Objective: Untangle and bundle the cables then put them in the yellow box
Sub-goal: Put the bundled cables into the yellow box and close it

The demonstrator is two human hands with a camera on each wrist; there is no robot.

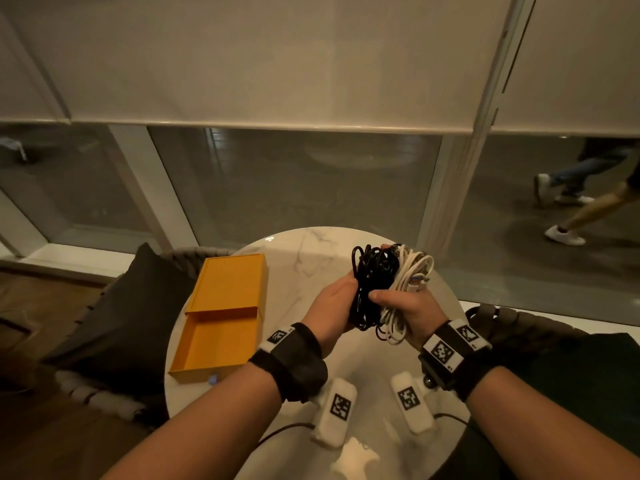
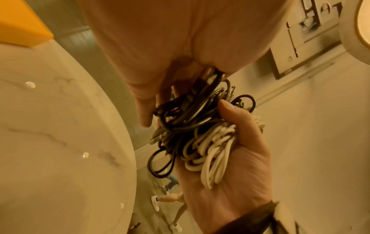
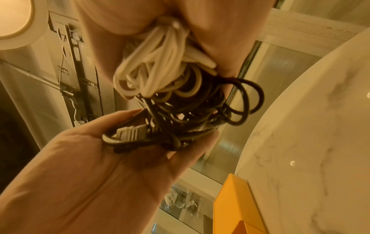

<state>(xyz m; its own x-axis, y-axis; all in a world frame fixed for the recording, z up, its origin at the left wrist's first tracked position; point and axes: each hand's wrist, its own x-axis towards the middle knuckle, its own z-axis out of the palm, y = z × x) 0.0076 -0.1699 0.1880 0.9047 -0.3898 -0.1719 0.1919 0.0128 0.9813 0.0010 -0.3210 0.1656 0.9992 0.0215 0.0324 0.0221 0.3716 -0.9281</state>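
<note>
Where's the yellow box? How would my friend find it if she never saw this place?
Look at the round white marble table by the window. On its left side, left of the two hands holding the cables, lies the yellow box, a flat sleeve with its drawer slid open toward the person. It is the only bright orange-yellow thing there.

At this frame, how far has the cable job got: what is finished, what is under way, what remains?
Done: nothing visibly; the yellow box sits slid open on the marble table with no cable visible inside. In hand: the left hand grips the black cables and the right hand the white cables, their loops still intertwined above the table. Left: separating, bundling, boxing.
</note>
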